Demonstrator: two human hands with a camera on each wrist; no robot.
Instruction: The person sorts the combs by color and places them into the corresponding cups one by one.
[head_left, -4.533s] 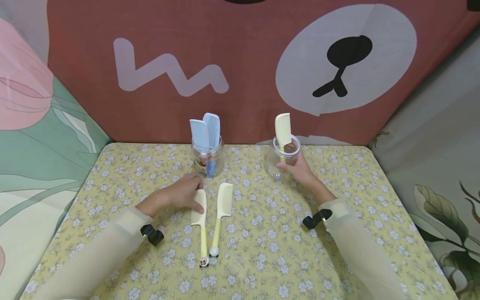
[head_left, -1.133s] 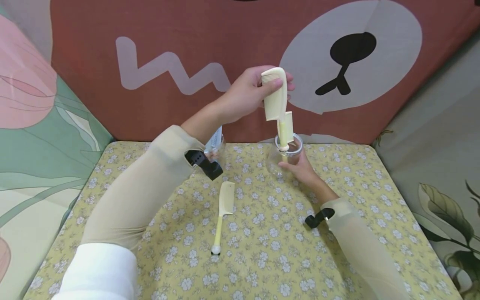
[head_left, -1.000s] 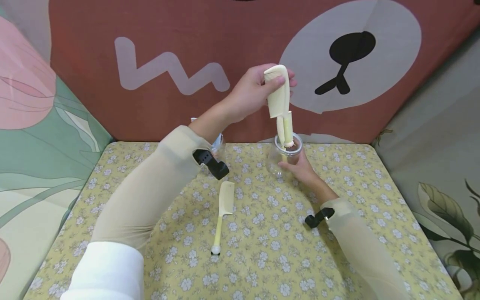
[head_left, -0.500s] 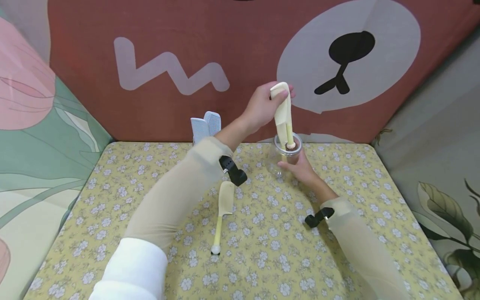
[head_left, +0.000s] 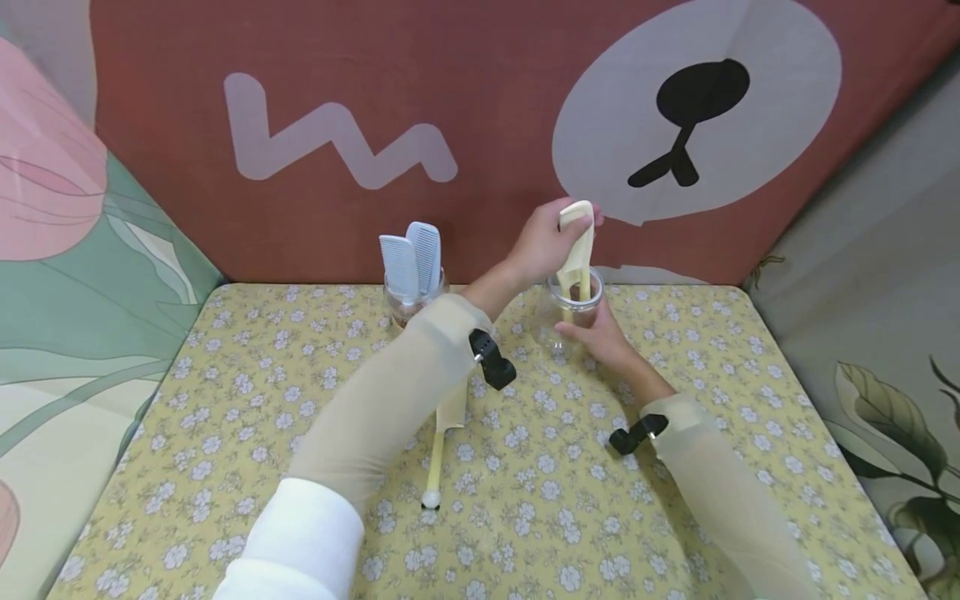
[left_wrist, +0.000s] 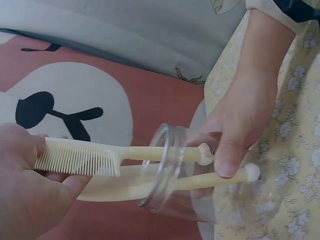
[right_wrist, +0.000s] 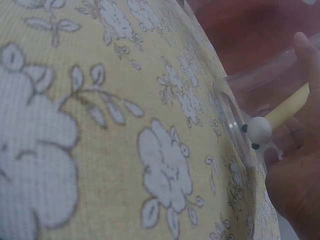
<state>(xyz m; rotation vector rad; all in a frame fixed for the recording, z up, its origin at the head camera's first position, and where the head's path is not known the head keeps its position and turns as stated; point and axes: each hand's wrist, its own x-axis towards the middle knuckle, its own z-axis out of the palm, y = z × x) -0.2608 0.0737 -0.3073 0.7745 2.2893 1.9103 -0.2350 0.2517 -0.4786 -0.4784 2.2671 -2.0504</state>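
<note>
My left hand (head_left: 546,240) pinches a cream comb (left_wrist: 80,154) by its toothed head. The comb's yellow handle points down through the mouth of the right-hand glass jar (head_left: 551,321), its knobbed end inside. A second cream comb (left_wrist: 125,185) stands in the same jar, its round white knob (right_wrist: 260,130) near the bottom. Wrapped round the jar's side from the right, my right hand (head_left: 600,337) holds it on the table. Another cream comb (head_left: 450,412) lies on the cloth, its upper part hidden under my left forearm.
At the back left stands another glass jar (head_left: 393,304) with two blue combs (head_left: 425,254) upright in it, partly behind my left arm. A yellow flowered cloth (head_left: 570,517) covers the table, and a printed curtain (head_left: 337,217) hangs behind it.
My left hand took one cream comb from the table, carried it over the right jar and lowered it handle first into the mouth. My right hand has stayed on the jar.
</note>
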